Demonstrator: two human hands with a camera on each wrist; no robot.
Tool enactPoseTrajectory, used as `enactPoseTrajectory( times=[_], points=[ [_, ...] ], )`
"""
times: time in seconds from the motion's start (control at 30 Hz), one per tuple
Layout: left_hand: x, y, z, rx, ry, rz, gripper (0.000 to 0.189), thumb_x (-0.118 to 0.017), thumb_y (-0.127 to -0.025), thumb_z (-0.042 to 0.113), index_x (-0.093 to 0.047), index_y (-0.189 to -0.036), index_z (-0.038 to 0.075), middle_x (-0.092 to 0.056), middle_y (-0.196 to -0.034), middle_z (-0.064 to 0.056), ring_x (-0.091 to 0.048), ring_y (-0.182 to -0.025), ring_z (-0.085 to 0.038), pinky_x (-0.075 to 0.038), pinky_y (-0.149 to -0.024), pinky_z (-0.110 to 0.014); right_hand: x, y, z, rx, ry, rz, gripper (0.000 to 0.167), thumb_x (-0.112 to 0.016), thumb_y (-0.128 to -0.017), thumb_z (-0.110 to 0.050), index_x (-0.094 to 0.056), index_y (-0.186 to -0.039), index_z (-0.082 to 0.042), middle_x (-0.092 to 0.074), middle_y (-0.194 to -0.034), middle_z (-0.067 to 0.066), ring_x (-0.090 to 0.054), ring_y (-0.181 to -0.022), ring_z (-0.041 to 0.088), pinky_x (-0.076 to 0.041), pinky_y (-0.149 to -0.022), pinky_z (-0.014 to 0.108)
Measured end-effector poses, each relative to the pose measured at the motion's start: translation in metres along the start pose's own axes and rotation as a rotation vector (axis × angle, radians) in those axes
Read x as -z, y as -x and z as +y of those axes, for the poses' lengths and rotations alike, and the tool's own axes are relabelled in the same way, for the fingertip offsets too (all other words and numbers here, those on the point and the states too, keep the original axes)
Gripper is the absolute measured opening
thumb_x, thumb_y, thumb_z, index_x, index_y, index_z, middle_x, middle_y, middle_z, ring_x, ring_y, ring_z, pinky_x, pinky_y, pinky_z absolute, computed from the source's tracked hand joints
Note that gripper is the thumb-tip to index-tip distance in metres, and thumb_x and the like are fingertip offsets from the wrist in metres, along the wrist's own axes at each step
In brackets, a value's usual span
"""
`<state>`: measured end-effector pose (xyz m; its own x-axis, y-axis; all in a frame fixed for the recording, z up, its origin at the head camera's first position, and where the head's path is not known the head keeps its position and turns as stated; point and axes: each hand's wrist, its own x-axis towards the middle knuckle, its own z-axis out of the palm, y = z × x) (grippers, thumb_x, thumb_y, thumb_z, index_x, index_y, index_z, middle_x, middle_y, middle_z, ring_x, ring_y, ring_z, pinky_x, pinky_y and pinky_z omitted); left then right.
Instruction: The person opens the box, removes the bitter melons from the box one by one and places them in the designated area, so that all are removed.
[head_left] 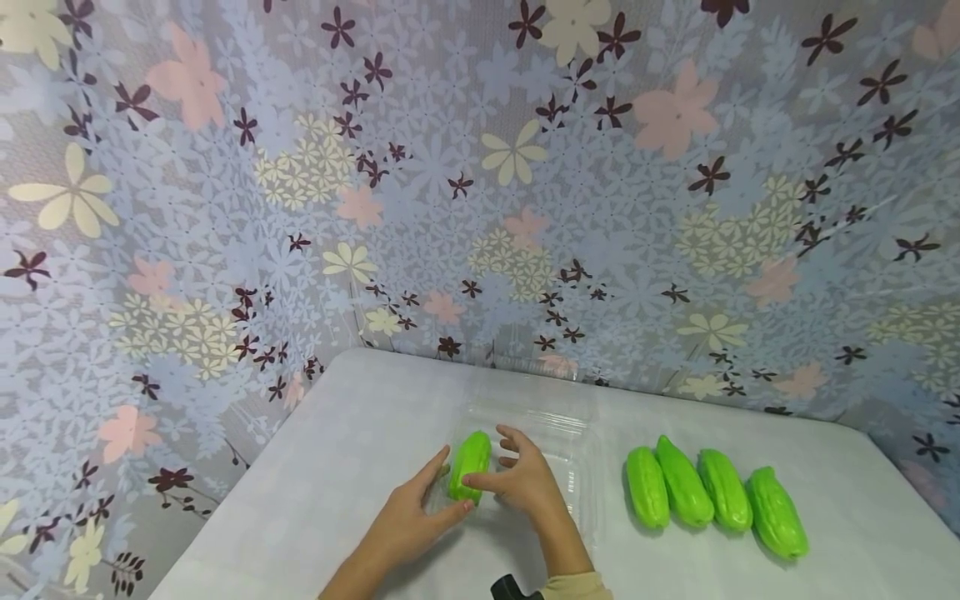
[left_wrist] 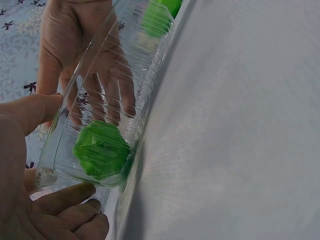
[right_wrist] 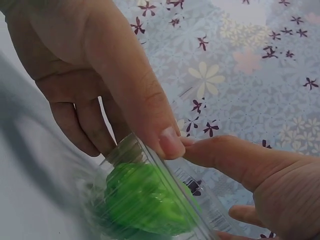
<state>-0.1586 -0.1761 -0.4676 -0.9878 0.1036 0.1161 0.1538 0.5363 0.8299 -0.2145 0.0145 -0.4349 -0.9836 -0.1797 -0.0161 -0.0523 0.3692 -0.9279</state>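
Note:
A bright green, ridged, gourd-shaped piece (head_left: pixel 470 467) lies in the left part of a clear plastic container (head_left: pixel 573 467). My left hand (head_left: pixel 408 517) is at the container's near left corner, thumb and forefinger spread wide. In the left wrist view its thumb (left_wrist: pixel 42 107) touches the rim, with the other fingers loosely bent outside the end wall. Over the container, my right hand (head_left: pixel 528 479) has its fingers extended and apart, its thumb overlapping the green piece in the head view. The right wrist view has that thumb (right_wrist: pixel 170 142) right at the rim, above the gourd (right_wrist: pixel 147 200).
Several similar green gourds (head_left: pixel 682 483) lie in a row on the white tabletop (head_left: pixel 322 467), right of the container. A clear raised flap (head_left: pixel 528 367) stands at the container's back, near the flowered wall (head_left: pixel 600 217). A dark wrist device (head_left: pixel 513 587) shows at the bottom.

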Motion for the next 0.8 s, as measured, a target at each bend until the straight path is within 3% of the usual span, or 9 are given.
enactPoseTrajectory(
  times=[0.33, 0.8],
  points=[
    [0.001, 0.0, -0.001, -0.004, 0.0, -0.003, 0.086, -0.071, -0.089, 0.057, -0.037, -0.158, 0.018, -0.054, -0.144, -0.017, -0.046, -0.135, -0.044, -0.037, -0.106, -0.068, -0.006, -0.002, -0.001, 0.021, 0.056, -0.004, 0.097, -0.096, -0.067, -0.026, -0.047, -0.148, -0.003, -0.05, -0.142, 0.028, -0.057, -0.121, 0.045, -0.054, -0.093, 0.056],
    [0.0, 0.0, -0.001, 0.002, 0.0, -0.004, 0.088, -0.07, -0.088, 0.06, -0.036, -0.158, 0.019, -0.053, -0.145, -0.018, -0.046, -0.134, -0.045, -0.037, -0.104, -0.071, -0.013, -0.006, 0.001, 0.037, 0.061, -0.042, 0.095, -0.097, -0.064, -0.019, -0.05, -0.144, 0.0, -0.053, -0.139, 0.027, -0.06, -0.116, 0.042, -0.058, -0.088, 0.048]
  ],
)
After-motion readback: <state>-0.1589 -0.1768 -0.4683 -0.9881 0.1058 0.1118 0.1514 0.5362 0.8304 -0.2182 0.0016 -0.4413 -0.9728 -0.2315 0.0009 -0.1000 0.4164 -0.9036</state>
